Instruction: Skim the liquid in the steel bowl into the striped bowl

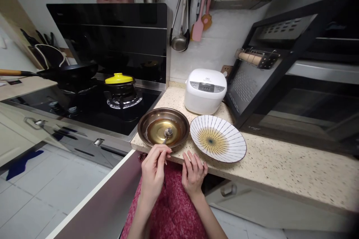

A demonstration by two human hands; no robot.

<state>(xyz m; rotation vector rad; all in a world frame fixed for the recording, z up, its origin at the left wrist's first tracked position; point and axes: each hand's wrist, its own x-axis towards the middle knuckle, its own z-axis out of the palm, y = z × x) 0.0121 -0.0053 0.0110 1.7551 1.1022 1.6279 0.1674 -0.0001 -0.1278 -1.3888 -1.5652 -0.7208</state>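
A wide metal bowl [143,127] stands at the counter's front left corner with yellowish liquid in it. My left hand [153,166] is closed, pinching the handle of a metal spoon [168,132] whose head lies in the bowl. Over the counter's front edge rests my right hand [194,173], its fingers stretched out and holding nothing. Just beyond it, right of the bowl, sits a shallow white plate [235,143] with dark radiating lines and a yellow-brown middle.
A white rice cooker [206,91] stands behind the plate. To the left, the stove [131,119] carries a pot with a yellow lid [119,78] and a black pan [73,73]. A black-framed rack [252,63] borders the right side. An open drawer or door panel [103,201] juts out at lower left.
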